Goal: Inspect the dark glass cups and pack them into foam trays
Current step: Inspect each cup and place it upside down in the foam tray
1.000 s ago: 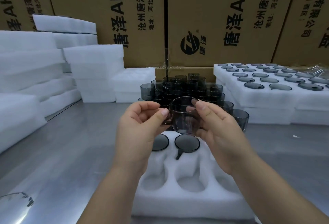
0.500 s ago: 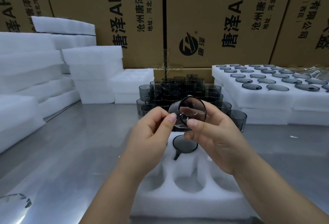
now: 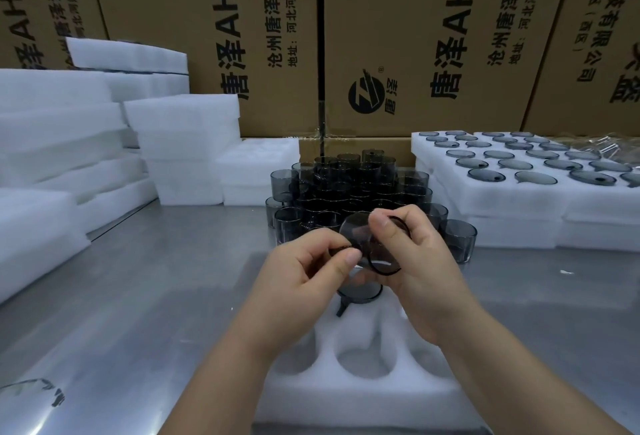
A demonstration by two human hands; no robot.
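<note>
Both hands hold one dark glass cup [image 3: 360, 235] tilted on its side above a white foam tray [image 3: 360, 365]. My left hand [image 3: 304, 275] pinches the cup's near edge with thumb and forefinger. My right hand [image 3: 412, 254] grips it from the right, thumb on the top of the rim. Beneath the hands, one cup [image 3: 360, 291] sits in a far pocket of the tray, and the nearer pockets hold nothing. A cluster of loose dark cups [image 3: 346, 189] stands on the metal table just behind.
Filled foam trays [image 3: 519, 192] are stacked at the right. Stacks of plain foam trays [image 3: 69, 144] stand at the left and back left. Cardboard boxes [image 3: 415, 40] wall off the back. A steel table [image 3: 138, 296] lies under it all.
The cup has been turned over in my fingers, from upright to lying on its side and rotated further. My hands shifted grip around it and stayed above the tray.
</note>
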